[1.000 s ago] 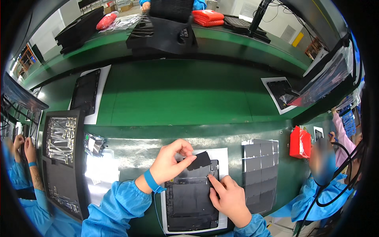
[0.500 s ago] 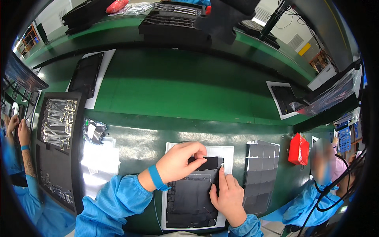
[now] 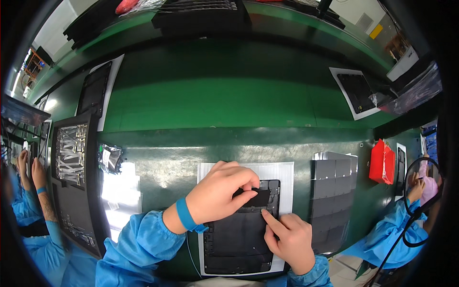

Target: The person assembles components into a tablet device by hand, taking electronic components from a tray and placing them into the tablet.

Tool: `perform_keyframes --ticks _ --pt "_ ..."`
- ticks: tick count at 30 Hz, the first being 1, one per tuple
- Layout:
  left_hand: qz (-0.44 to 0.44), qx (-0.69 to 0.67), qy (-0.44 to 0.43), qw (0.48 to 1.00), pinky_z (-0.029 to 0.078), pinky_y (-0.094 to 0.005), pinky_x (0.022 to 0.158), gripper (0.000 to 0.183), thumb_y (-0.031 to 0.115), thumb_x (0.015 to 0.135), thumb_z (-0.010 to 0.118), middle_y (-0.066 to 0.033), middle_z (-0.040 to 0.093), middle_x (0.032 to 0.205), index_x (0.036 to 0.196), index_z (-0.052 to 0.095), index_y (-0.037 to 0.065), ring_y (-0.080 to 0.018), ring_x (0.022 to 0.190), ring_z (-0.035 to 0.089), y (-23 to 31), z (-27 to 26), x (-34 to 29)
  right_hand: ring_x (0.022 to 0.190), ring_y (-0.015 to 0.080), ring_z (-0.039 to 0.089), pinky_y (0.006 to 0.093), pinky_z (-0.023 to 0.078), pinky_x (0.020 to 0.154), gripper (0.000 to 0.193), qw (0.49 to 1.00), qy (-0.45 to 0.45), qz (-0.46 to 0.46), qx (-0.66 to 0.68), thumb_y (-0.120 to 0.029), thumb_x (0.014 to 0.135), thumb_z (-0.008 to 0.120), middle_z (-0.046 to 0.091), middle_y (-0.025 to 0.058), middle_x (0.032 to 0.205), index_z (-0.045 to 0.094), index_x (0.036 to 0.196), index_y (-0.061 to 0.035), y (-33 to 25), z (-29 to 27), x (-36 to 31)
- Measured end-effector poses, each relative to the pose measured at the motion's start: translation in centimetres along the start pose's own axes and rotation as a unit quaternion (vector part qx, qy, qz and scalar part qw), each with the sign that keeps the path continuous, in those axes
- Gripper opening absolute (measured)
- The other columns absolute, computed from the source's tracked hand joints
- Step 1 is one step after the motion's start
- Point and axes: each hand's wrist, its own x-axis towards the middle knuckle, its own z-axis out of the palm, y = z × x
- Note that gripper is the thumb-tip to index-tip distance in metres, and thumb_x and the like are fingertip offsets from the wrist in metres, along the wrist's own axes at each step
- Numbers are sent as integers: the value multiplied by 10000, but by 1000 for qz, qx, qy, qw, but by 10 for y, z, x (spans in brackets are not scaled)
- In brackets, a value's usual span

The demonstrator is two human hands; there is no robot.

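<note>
A flat black device housing (image 3: 234, 241), shaped like a tablet's shell, lies in front of me on a white foam sheet (image 3: 287, 191). My left hand (image 3: 222, 189), with a blue wrist strap, reaches over its upper part. Thumb and bent index finger pinch a thin black sheet (image 3: 261, 197) that lies over the housing's top area; the fingers cover its left end. My right hand (image 3: 292, 237) rests over the housing's right side. Its index finger stretches out and touches the housing near the black sheet's lower edge, the other fingers curled, holding nothing.
To the left stand a black tray (image 3: 71, 191) of silvery flat strips, a bag of small black parts (image 3: 111, 159) and glossy sheets (image 3: 125, 191). On the right are a sheet of dark pads (image 3: 332, 201) and a red bin (image 3: 381, 162). Co-workers sit on both sides.
My right index fingertip has shifted from the housing's upper right edge inward, to below the black sheet. My left hand keeps its pinch. The whole view has tilted a little.
</note>
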Motion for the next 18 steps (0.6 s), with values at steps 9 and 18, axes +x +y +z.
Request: perform_keyframes --ticks 9,18 --pt "2 36 -16 999 396 -330 815 166 76 793 764 20 611 766 899 643 119 -193 788 589 1 3 -3 567 169 508 302 435 467 450 999 -53 -8 -4 -158 724 732 420 1 660 740 1173 -191 -1 -1 2" --pt "0 34 -20 999 397 -331 812 166 74 794 767 20 605 760 896 643 117 -191 776 586 -1 2 -3 571 169 505 300 437 471 467 999 -51 -10 2 -156 723 740 422 2 665 733 1189 -184 0 -1 2"
